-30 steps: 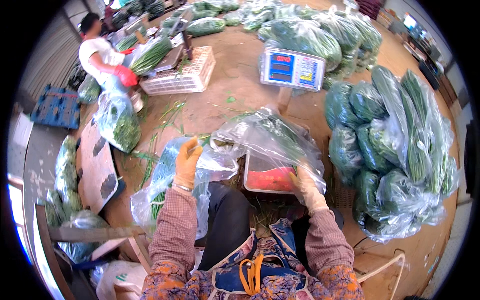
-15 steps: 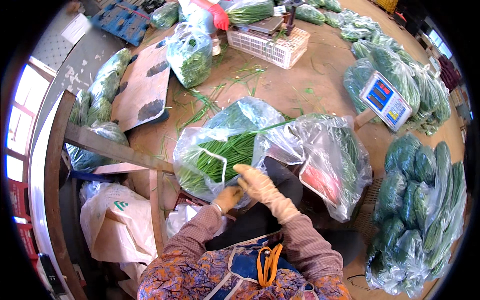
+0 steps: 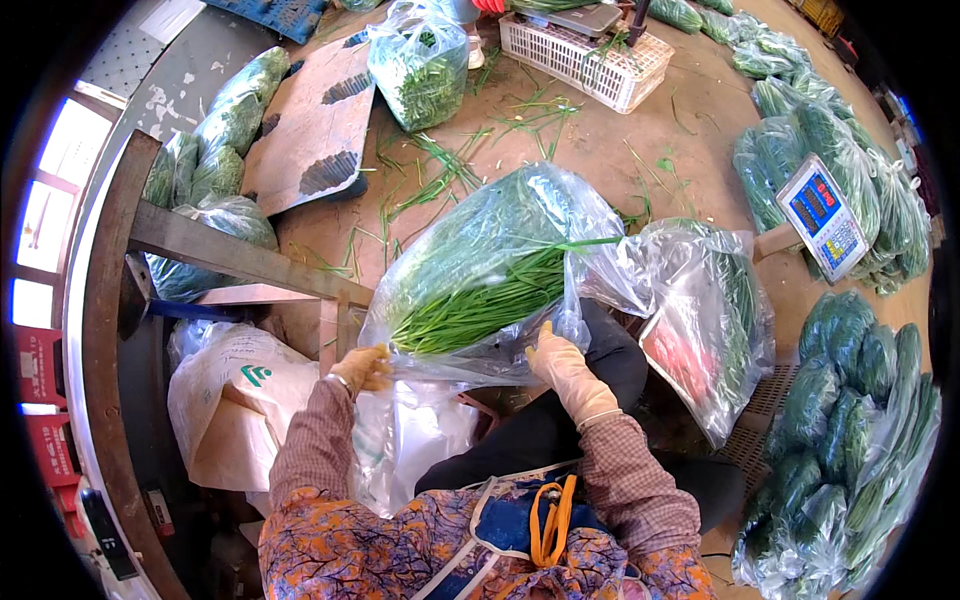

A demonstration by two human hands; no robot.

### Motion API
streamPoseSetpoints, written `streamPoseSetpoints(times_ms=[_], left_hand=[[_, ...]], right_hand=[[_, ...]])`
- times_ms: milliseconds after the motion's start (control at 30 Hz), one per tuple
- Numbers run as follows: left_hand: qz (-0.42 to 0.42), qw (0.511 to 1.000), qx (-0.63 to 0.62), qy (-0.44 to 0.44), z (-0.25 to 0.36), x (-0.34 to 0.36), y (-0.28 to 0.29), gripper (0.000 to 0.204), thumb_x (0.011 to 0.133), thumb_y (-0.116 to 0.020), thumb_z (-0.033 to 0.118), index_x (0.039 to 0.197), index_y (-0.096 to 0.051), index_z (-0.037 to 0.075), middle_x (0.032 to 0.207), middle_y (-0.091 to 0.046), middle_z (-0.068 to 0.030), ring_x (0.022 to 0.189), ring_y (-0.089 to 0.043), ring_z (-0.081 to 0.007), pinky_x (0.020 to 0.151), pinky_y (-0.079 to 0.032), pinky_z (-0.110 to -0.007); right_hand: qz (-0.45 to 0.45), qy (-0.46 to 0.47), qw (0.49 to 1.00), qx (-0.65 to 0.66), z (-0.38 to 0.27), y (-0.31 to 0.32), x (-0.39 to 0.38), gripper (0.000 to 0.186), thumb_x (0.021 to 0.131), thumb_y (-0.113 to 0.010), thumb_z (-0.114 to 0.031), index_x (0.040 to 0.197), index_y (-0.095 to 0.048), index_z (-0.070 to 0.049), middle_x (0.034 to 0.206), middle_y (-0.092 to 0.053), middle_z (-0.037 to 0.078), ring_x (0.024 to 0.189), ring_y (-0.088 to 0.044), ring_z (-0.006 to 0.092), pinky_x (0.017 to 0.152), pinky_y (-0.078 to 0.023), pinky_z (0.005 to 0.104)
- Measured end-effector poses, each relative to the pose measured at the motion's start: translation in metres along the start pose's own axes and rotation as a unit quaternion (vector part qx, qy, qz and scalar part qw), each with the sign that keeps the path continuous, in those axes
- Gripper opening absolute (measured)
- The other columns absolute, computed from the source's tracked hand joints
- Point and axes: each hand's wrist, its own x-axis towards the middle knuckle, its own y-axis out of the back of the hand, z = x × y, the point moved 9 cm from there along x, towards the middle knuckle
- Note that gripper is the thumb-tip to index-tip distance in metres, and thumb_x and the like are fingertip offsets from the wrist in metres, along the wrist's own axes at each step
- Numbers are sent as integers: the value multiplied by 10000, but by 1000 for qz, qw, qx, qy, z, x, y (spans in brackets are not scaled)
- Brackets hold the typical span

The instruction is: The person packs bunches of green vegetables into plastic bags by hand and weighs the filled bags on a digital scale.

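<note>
In front of me lies a clear plastic bag with long thin green stalks inside, some poking out at its right end. My left hand, in a tan glove, is closed at the bag's near left corner. My right hand, gloved alike, pinches the bag's near edge with its thumb up. The film stretches between both hands. Right of the bag, a second clear bag of greens rests on a scale with a reddish pan.
A lit scale display stands on a post at right. Bagged greens are piled along the right. A wooden frame and a white sack lie left. Ahead are a bag of leafy greens, a white crate and loose stalks.
My hands have moved apart, the left one leftward, the right one rightward. The bag now lies stretched out lengthwise, and the white strip across the stalks is no longer visible. The view has shifted.
</note>
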Motion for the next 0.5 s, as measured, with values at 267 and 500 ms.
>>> streamPoseSetpoints(times_ms=[267,500], left_hand=[[-84,978,69,-176,91,8,-148,290,848,-582,310,980,-597,51,737,-597,-29,512,-503,-84,437,-376,-211],[22,994,-51,-97,84,92,-197,315,881,-474,176,1112,-516,-34,682,-596,-107,524,-568,-195,491,-452,-299]], right_hand=[[7,66,997,46,-7,13,-8,413,855,-465,-348,1082,-524,-7,995,-594,232,934,-568,376,811,-444,429],[3,52,996,70,3,13,-8,399,853,-461,-345,1084,-539,-29,996,-597,218,927,-570,369,805,-445,426]])
